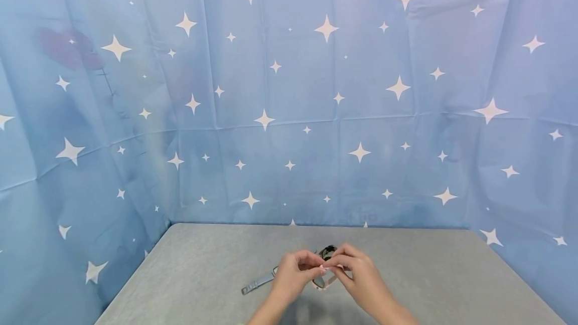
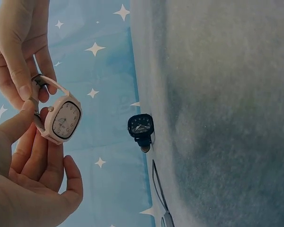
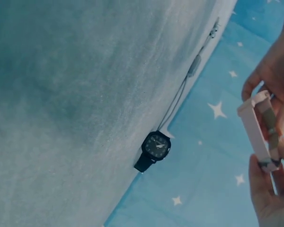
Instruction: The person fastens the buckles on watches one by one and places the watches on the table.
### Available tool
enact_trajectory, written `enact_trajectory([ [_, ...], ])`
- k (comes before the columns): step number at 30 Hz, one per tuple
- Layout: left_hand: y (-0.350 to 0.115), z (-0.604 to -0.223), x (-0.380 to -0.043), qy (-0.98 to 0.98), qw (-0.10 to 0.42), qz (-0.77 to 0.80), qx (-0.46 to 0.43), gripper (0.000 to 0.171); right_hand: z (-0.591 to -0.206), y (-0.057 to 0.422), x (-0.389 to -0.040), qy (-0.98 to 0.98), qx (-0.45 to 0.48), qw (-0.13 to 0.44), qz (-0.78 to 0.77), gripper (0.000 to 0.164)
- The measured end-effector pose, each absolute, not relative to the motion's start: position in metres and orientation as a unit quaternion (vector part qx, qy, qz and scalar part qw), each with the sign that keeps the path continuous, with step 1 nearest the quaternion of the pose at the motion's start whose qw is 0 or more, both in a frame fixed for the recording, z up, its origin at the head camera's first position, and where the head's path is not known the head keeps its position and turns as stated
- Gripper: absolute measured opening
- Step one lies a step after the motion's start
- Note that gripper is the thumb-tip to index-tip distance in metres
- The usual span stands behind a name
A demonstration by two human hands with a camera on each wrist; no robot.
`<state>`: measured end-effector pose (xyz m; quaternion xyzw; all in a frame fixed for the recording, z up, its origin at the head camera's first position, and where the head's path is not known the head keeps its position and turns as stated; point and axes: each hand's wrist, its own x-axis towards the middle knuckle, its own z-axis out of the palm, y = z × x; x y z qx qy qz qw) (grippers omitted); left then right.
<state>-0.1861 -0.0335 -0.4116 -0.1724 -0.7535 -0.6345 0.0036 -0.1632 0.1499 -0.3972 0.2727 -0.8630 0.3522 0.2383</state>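
Observation:
Between my hands is a pale pink wristwatch (image 2: pixel 64 120) with a rounded square face, its strap bent into a loop. My left hand (image 1: pixel 291 276) pinches the strap between thumb and fingers. The right hand (image 1: pixel 361 277) pinches the strap at its dark metal buckle (image 3: pixel 269 164), close to the left fingertips. In the head view, fingers hide part of the pink watch. Behind it on the table is a black wristwatch (image 3: pixel 156 145) with a square dial, touched by neither hand.
A grey-blue cord strap (image 1: pixel 258 283) lies on the grey table (image 1: pixel 203 260), left of the hands. Its thin loop (image 2: pixel 157 182) points towards the black watch. A blue curtain (image 1: pixel 293 89) with white stars hangs behind and along the left.

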Motion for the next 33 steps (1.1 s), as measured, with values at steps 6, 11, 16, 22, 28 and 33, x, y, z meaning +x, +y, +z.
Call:
enact_trajectory([
  [6,-0.0323,-0.4139,-0.1863,-0.754,0.0,-0.632,-0.178,0.01,-0.3959,0.1491,-0.1639,-0.872,0.257,0.19,0.372,0.022],
  [11,-0.0318,-0.4147,-0.1864,-0.756,-0.005,-0.629,-0.182,0.011,-0.3955,0.15,-0.1646,-0.872,0.252,0.165,0.385,0.024],
  [16,-0.0338,-0.4148,-0.1864,-0.749,-0.015,-0.635,-0.188,0.013,-0.3956,0.1523,-0.165,-0.863,0.254,0.148,0.411,0.021],
  [22,-0.0397,-0.4115,-0.1859,-0.738,-0.031,-0.651,-0.178,0.016,-0.3965,0.1526,-0.1652,-0.847,0.258,0.145,0.443,0.017],
  [28,-0.0396,-0.4095,-0.1848,-0.738,-0.031,-0.652,-0.172,0.014,-0.3985,0.1505,-0.1644,-0.846,0.265,0.167,0.431,0.017],
  [33,-0.039,-0.4082,-0.183,-0.747,-0.029,-0.642,-0.171,0.013,-0.4004,0.1497,-0.1636,-0.848,0.273,0.174,0.419,0.023],
])
